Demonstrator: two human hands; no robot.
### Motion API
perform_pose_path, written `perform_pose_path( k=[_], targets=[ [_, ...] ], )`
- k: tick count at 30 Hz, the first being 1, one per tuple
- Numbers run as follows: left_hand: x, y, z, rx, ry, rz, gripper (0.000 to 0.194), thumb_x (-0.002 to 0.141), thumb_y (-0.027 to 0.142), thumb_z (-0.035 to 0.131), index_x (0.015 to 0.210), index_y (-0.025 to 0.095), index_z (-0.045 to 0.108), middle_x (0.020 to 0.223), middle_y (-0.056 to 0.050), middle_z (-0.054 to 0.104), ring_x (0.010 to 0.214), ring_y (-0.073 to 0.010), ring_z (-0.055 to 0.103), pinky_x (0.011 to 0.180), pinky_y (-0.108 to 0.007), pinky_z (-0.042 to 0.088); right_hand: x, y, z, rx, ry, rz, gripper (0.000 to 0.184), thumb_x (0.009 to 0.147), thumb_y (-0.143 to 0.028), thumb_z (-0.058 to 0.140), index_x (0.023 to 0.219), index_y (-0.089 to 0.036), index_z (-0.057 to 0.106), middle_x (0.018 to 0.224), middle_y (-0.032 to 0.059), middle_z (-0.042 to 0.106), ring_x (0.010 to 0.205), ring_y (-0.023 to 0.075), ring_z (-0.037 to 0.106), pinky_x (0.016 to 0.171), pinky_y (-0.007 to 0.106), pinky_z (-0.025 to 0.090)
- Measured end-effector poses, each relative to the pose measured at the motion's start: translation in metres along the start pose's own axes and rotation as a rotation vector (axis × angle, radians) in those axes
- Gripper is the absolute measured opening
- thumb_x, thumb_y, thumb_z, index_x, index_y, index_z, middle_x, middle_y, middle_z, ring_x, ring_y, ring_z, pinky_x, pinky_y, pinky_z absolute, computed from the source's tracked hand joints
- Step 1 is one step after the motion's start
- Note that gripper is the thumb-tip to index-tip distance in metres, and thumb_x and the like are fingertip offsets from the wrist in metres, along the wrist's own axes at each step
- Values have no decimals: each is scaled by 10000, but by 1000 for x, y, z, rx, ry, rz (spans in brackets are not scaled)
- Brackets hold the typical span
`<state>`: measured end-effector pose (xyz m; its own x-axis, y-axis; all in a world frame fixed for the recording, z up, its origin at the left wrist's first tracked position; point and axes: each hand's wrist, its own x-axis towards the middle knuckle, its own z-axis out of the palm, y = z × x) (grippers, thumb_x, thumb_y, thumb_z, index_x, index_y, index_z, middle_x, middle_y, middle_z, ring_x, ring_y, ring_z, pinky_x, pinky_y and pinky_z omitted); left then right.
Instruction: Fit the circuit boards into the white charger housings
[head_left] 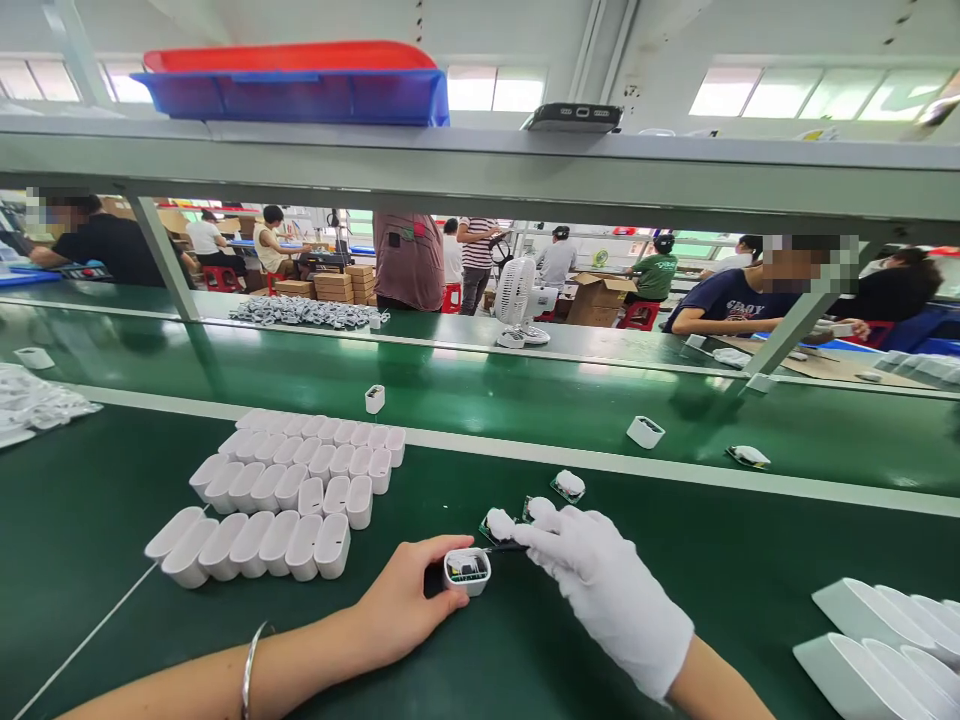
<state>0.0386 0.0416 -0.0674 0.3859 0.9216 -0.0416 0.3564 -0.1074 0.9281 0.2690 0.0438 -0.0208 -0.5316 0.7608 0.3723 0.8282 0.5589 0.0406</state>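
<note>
Over the green table point(82, 500), the left hand point(394, 608) grips a white casing point(474, 588) upright, likely for access; the right hand point(611, 585) grips a black tool point(505, 547).

This is a factory assembly hall. A long green bench point(540, 396) runs across it, with rows of identical white housings point(277, 540) at near left and small circuit boards point(568, 486) near the middle. Beyond, several people sit at other workstations, on red stools point(220, 279), among cardboard boxes point(334, 286) and a fan point(517, 295). Plastic trays point(292, 95) lie on an overhead shelf point(480, 165), below high windows.
</note>
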Motion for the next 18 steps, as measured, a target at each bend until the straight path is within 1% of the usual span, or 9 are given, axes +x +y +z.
perform_pose_path(
  k=[3,5,6,8,10,12,13,15,18],
  targets=[
    [-2,1,0,2,55,46,393,758,171,628,1141,249,669,1163,-21,685,1083,-244,615,947,-369,491,-10,8,5,123,-54,97,295,870,-162,464,873,-331,705,751,-4,666,587,147,585,513,243,412],
    [-4,3,-1,9,91,108,383,770,146,613,1132,254,672,1141,-25,688,1062,-229,622,935,-352,496,-11,4,9,240,-84,135,274,866,-184,481,787,-313,710,701,-6,670,583,155,605,531,254,449],
    [-5,4,-1,11,98,151,382,780,136,606,1137,254,670,1131,-29,689,1050,-220,625,933,-344,496,-10,0,10,314,-80,173,268,865,-193,482,802,-309,715,735,-1,687,626,166,627,559,267,474],
    [-7,4,0,3,104,259,376,808,129,596,1157,255,661,1136,-38,685,1057,-206,620,946,-330,488,-4,-15,10,535,-83,312,248,863,-229,485,923,-289,718,855,17,713,740,189,656,642,296,517],
    [-9,3,1,-16,97,389,362,842,142,592,1178,265,648,1165,-38,677,1104,-199,599,978,-324,472,3,-31,6,828,-170,443,267,837,-280,521,1033,-244,699,900,30,715,792,199,657,697,305,530],
    [-11,1,3,-37,95,487,362,860,158,603,1198,287,633,1202,-29,666,1152,-196,573,1011,-328,451,7,-45,4,1106,-273,505,291,782,-302,592,1039,-212,694,864,22,713,794,199,653,724,296,527],
    [-11,-1,4,-43,100,508,368,862,168,616,1205,298,627,1225,-25,655,1168,-196,564,1023,-332,442,9,-49,4,1215,-299,517,289,749,-301,629,1012,-204,699,851,18,712,807,201,652,745,295,523],
    [-11,-2,6,-47,108,507,371,861,192,639,1212,312,622,1269,-30,628,1180,-200,559,1031,-337,436,9,-52,8,1381,-289,544,311,684,-287,687,979,-189,700,870,23,714,858,210,652,802,309,510],
    [-11,-2,7,-55,69,502,310,882,240,626,1185,303,646,1258,-61,630,1138,-205,586,994,-339,462,9,-51,13,1541,-282,556,357,614,-255,712,959,-167,690,898,49,716,893,225,655,835,340,499]
  ],
)
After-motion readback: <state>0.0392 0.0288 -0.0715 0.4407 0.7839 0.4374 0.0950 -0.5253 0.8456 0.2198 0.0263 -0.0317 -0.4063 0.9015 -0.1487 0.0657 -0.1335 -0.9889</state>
